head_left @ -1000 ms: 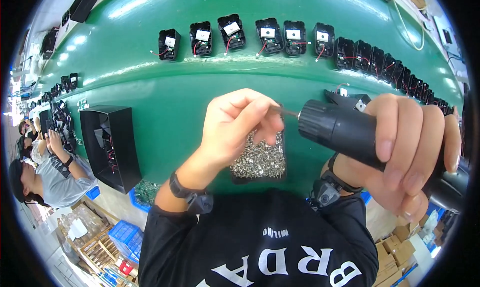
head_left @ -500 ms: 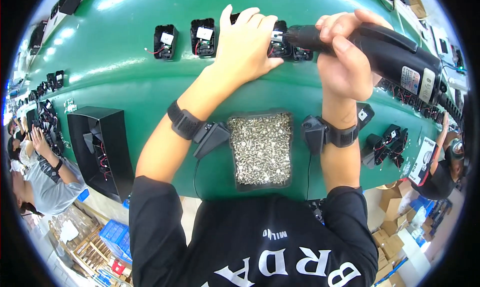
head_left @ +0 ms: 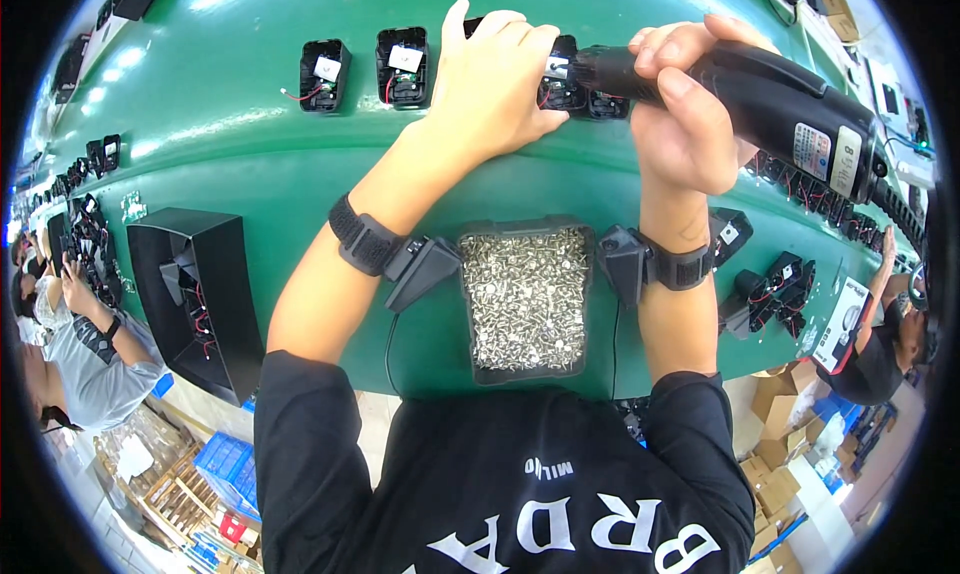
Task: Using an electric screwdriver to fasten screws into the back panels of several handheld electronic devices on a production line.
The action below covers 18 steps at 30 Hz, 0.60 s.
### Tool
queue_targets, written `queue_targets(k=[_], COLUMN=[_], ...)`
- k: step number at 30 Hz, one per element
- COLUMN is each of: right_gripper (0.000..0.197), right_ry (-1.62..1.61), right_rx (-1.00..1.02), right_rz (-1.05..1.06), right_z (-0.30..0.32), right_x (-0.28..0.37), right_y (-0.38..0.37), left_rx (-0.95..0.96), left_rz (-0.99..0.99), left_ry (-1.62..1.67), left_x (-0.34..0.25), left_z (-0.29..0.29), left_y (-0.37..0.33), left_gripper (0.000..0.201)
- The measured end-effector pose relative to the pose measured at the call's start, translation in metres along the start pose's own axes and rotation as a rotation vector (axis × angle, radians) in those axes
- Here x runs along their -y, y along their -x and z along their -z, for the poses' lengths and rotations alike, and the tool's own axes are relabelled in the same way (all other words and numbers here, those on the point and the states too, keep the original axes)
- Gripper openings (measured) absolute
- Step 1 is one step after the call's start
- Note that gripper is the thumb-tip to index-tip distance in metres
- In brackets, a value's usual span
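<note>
My right hand (head_left: 690, 114) wraps around a black electric screwdriver (head_left: 775, 99), which lies nearly level with its front end pointing left. That end meets a black plastic housing (head_left: 563, 96) with a white part inside. My left hand (head_left: 490, 79) holds this housing, thumb along its near side and index finger at its far side; the palm hides part of the row. More open black housings, one (head_left: 402, 69) and another (head_left: 325, 77) with a red wire, stand left of my left hand. Another housing (head_left: 607, 104) shows below the screwdriver's front end.
A black tray (head_left: 480, 374) full of small silver screws sits between my forearms. A large black box (head_left: 215, 304) stands at left. Several black parts (head_left: 775, 289) and a printed box (head_left: 838, 324) lie at right. Co-workers sit at both sides. The green table (head_left: 540, 189) curves across.
The whole picture has shifted slightly. Both hands keep their grips, and the screwdriver's front end stays at the same housing. The co-worker's hand at left has moved a little.
</note>
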State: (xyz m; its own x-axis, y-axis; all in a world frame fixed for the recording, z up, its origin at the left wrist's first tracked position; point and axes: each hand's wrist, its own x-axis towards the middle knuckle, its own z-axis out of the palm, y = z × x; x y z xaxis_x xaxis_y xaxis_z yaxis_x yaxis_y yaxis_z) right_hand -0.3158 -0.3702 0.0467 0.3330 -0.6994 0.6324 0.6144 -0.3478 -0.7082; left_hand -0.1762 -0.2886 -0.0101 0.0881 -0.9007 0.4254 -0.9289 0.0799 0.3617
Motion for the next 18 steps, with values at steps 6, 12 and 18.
queue_targets(k=[6,12,18], right_gripper=[0.049,0.035,0.035], right_ry=[-0.003,-0.032,0.014], right_rx=[0.042,0.244,0.203], right_rz=[0.019,0.037,-0.005], right_z=[0.011,0.009,0.004], right_x=[-0.011,-0.014,-0.011], right_y=[-0.007,-0.005,0.002], left_rx=[0.005,0.048,0.088], left_rz=[-0.028,-0.013,0.004], left_ry=[-0.009,-0.011,-0.021], left_x=[0.002,0.003,0.003], left_z=[0.000,0.000,0.001], left_y=[0.000,-0.003,-0.002], left_gripper=[0.065,0.065,0.068])
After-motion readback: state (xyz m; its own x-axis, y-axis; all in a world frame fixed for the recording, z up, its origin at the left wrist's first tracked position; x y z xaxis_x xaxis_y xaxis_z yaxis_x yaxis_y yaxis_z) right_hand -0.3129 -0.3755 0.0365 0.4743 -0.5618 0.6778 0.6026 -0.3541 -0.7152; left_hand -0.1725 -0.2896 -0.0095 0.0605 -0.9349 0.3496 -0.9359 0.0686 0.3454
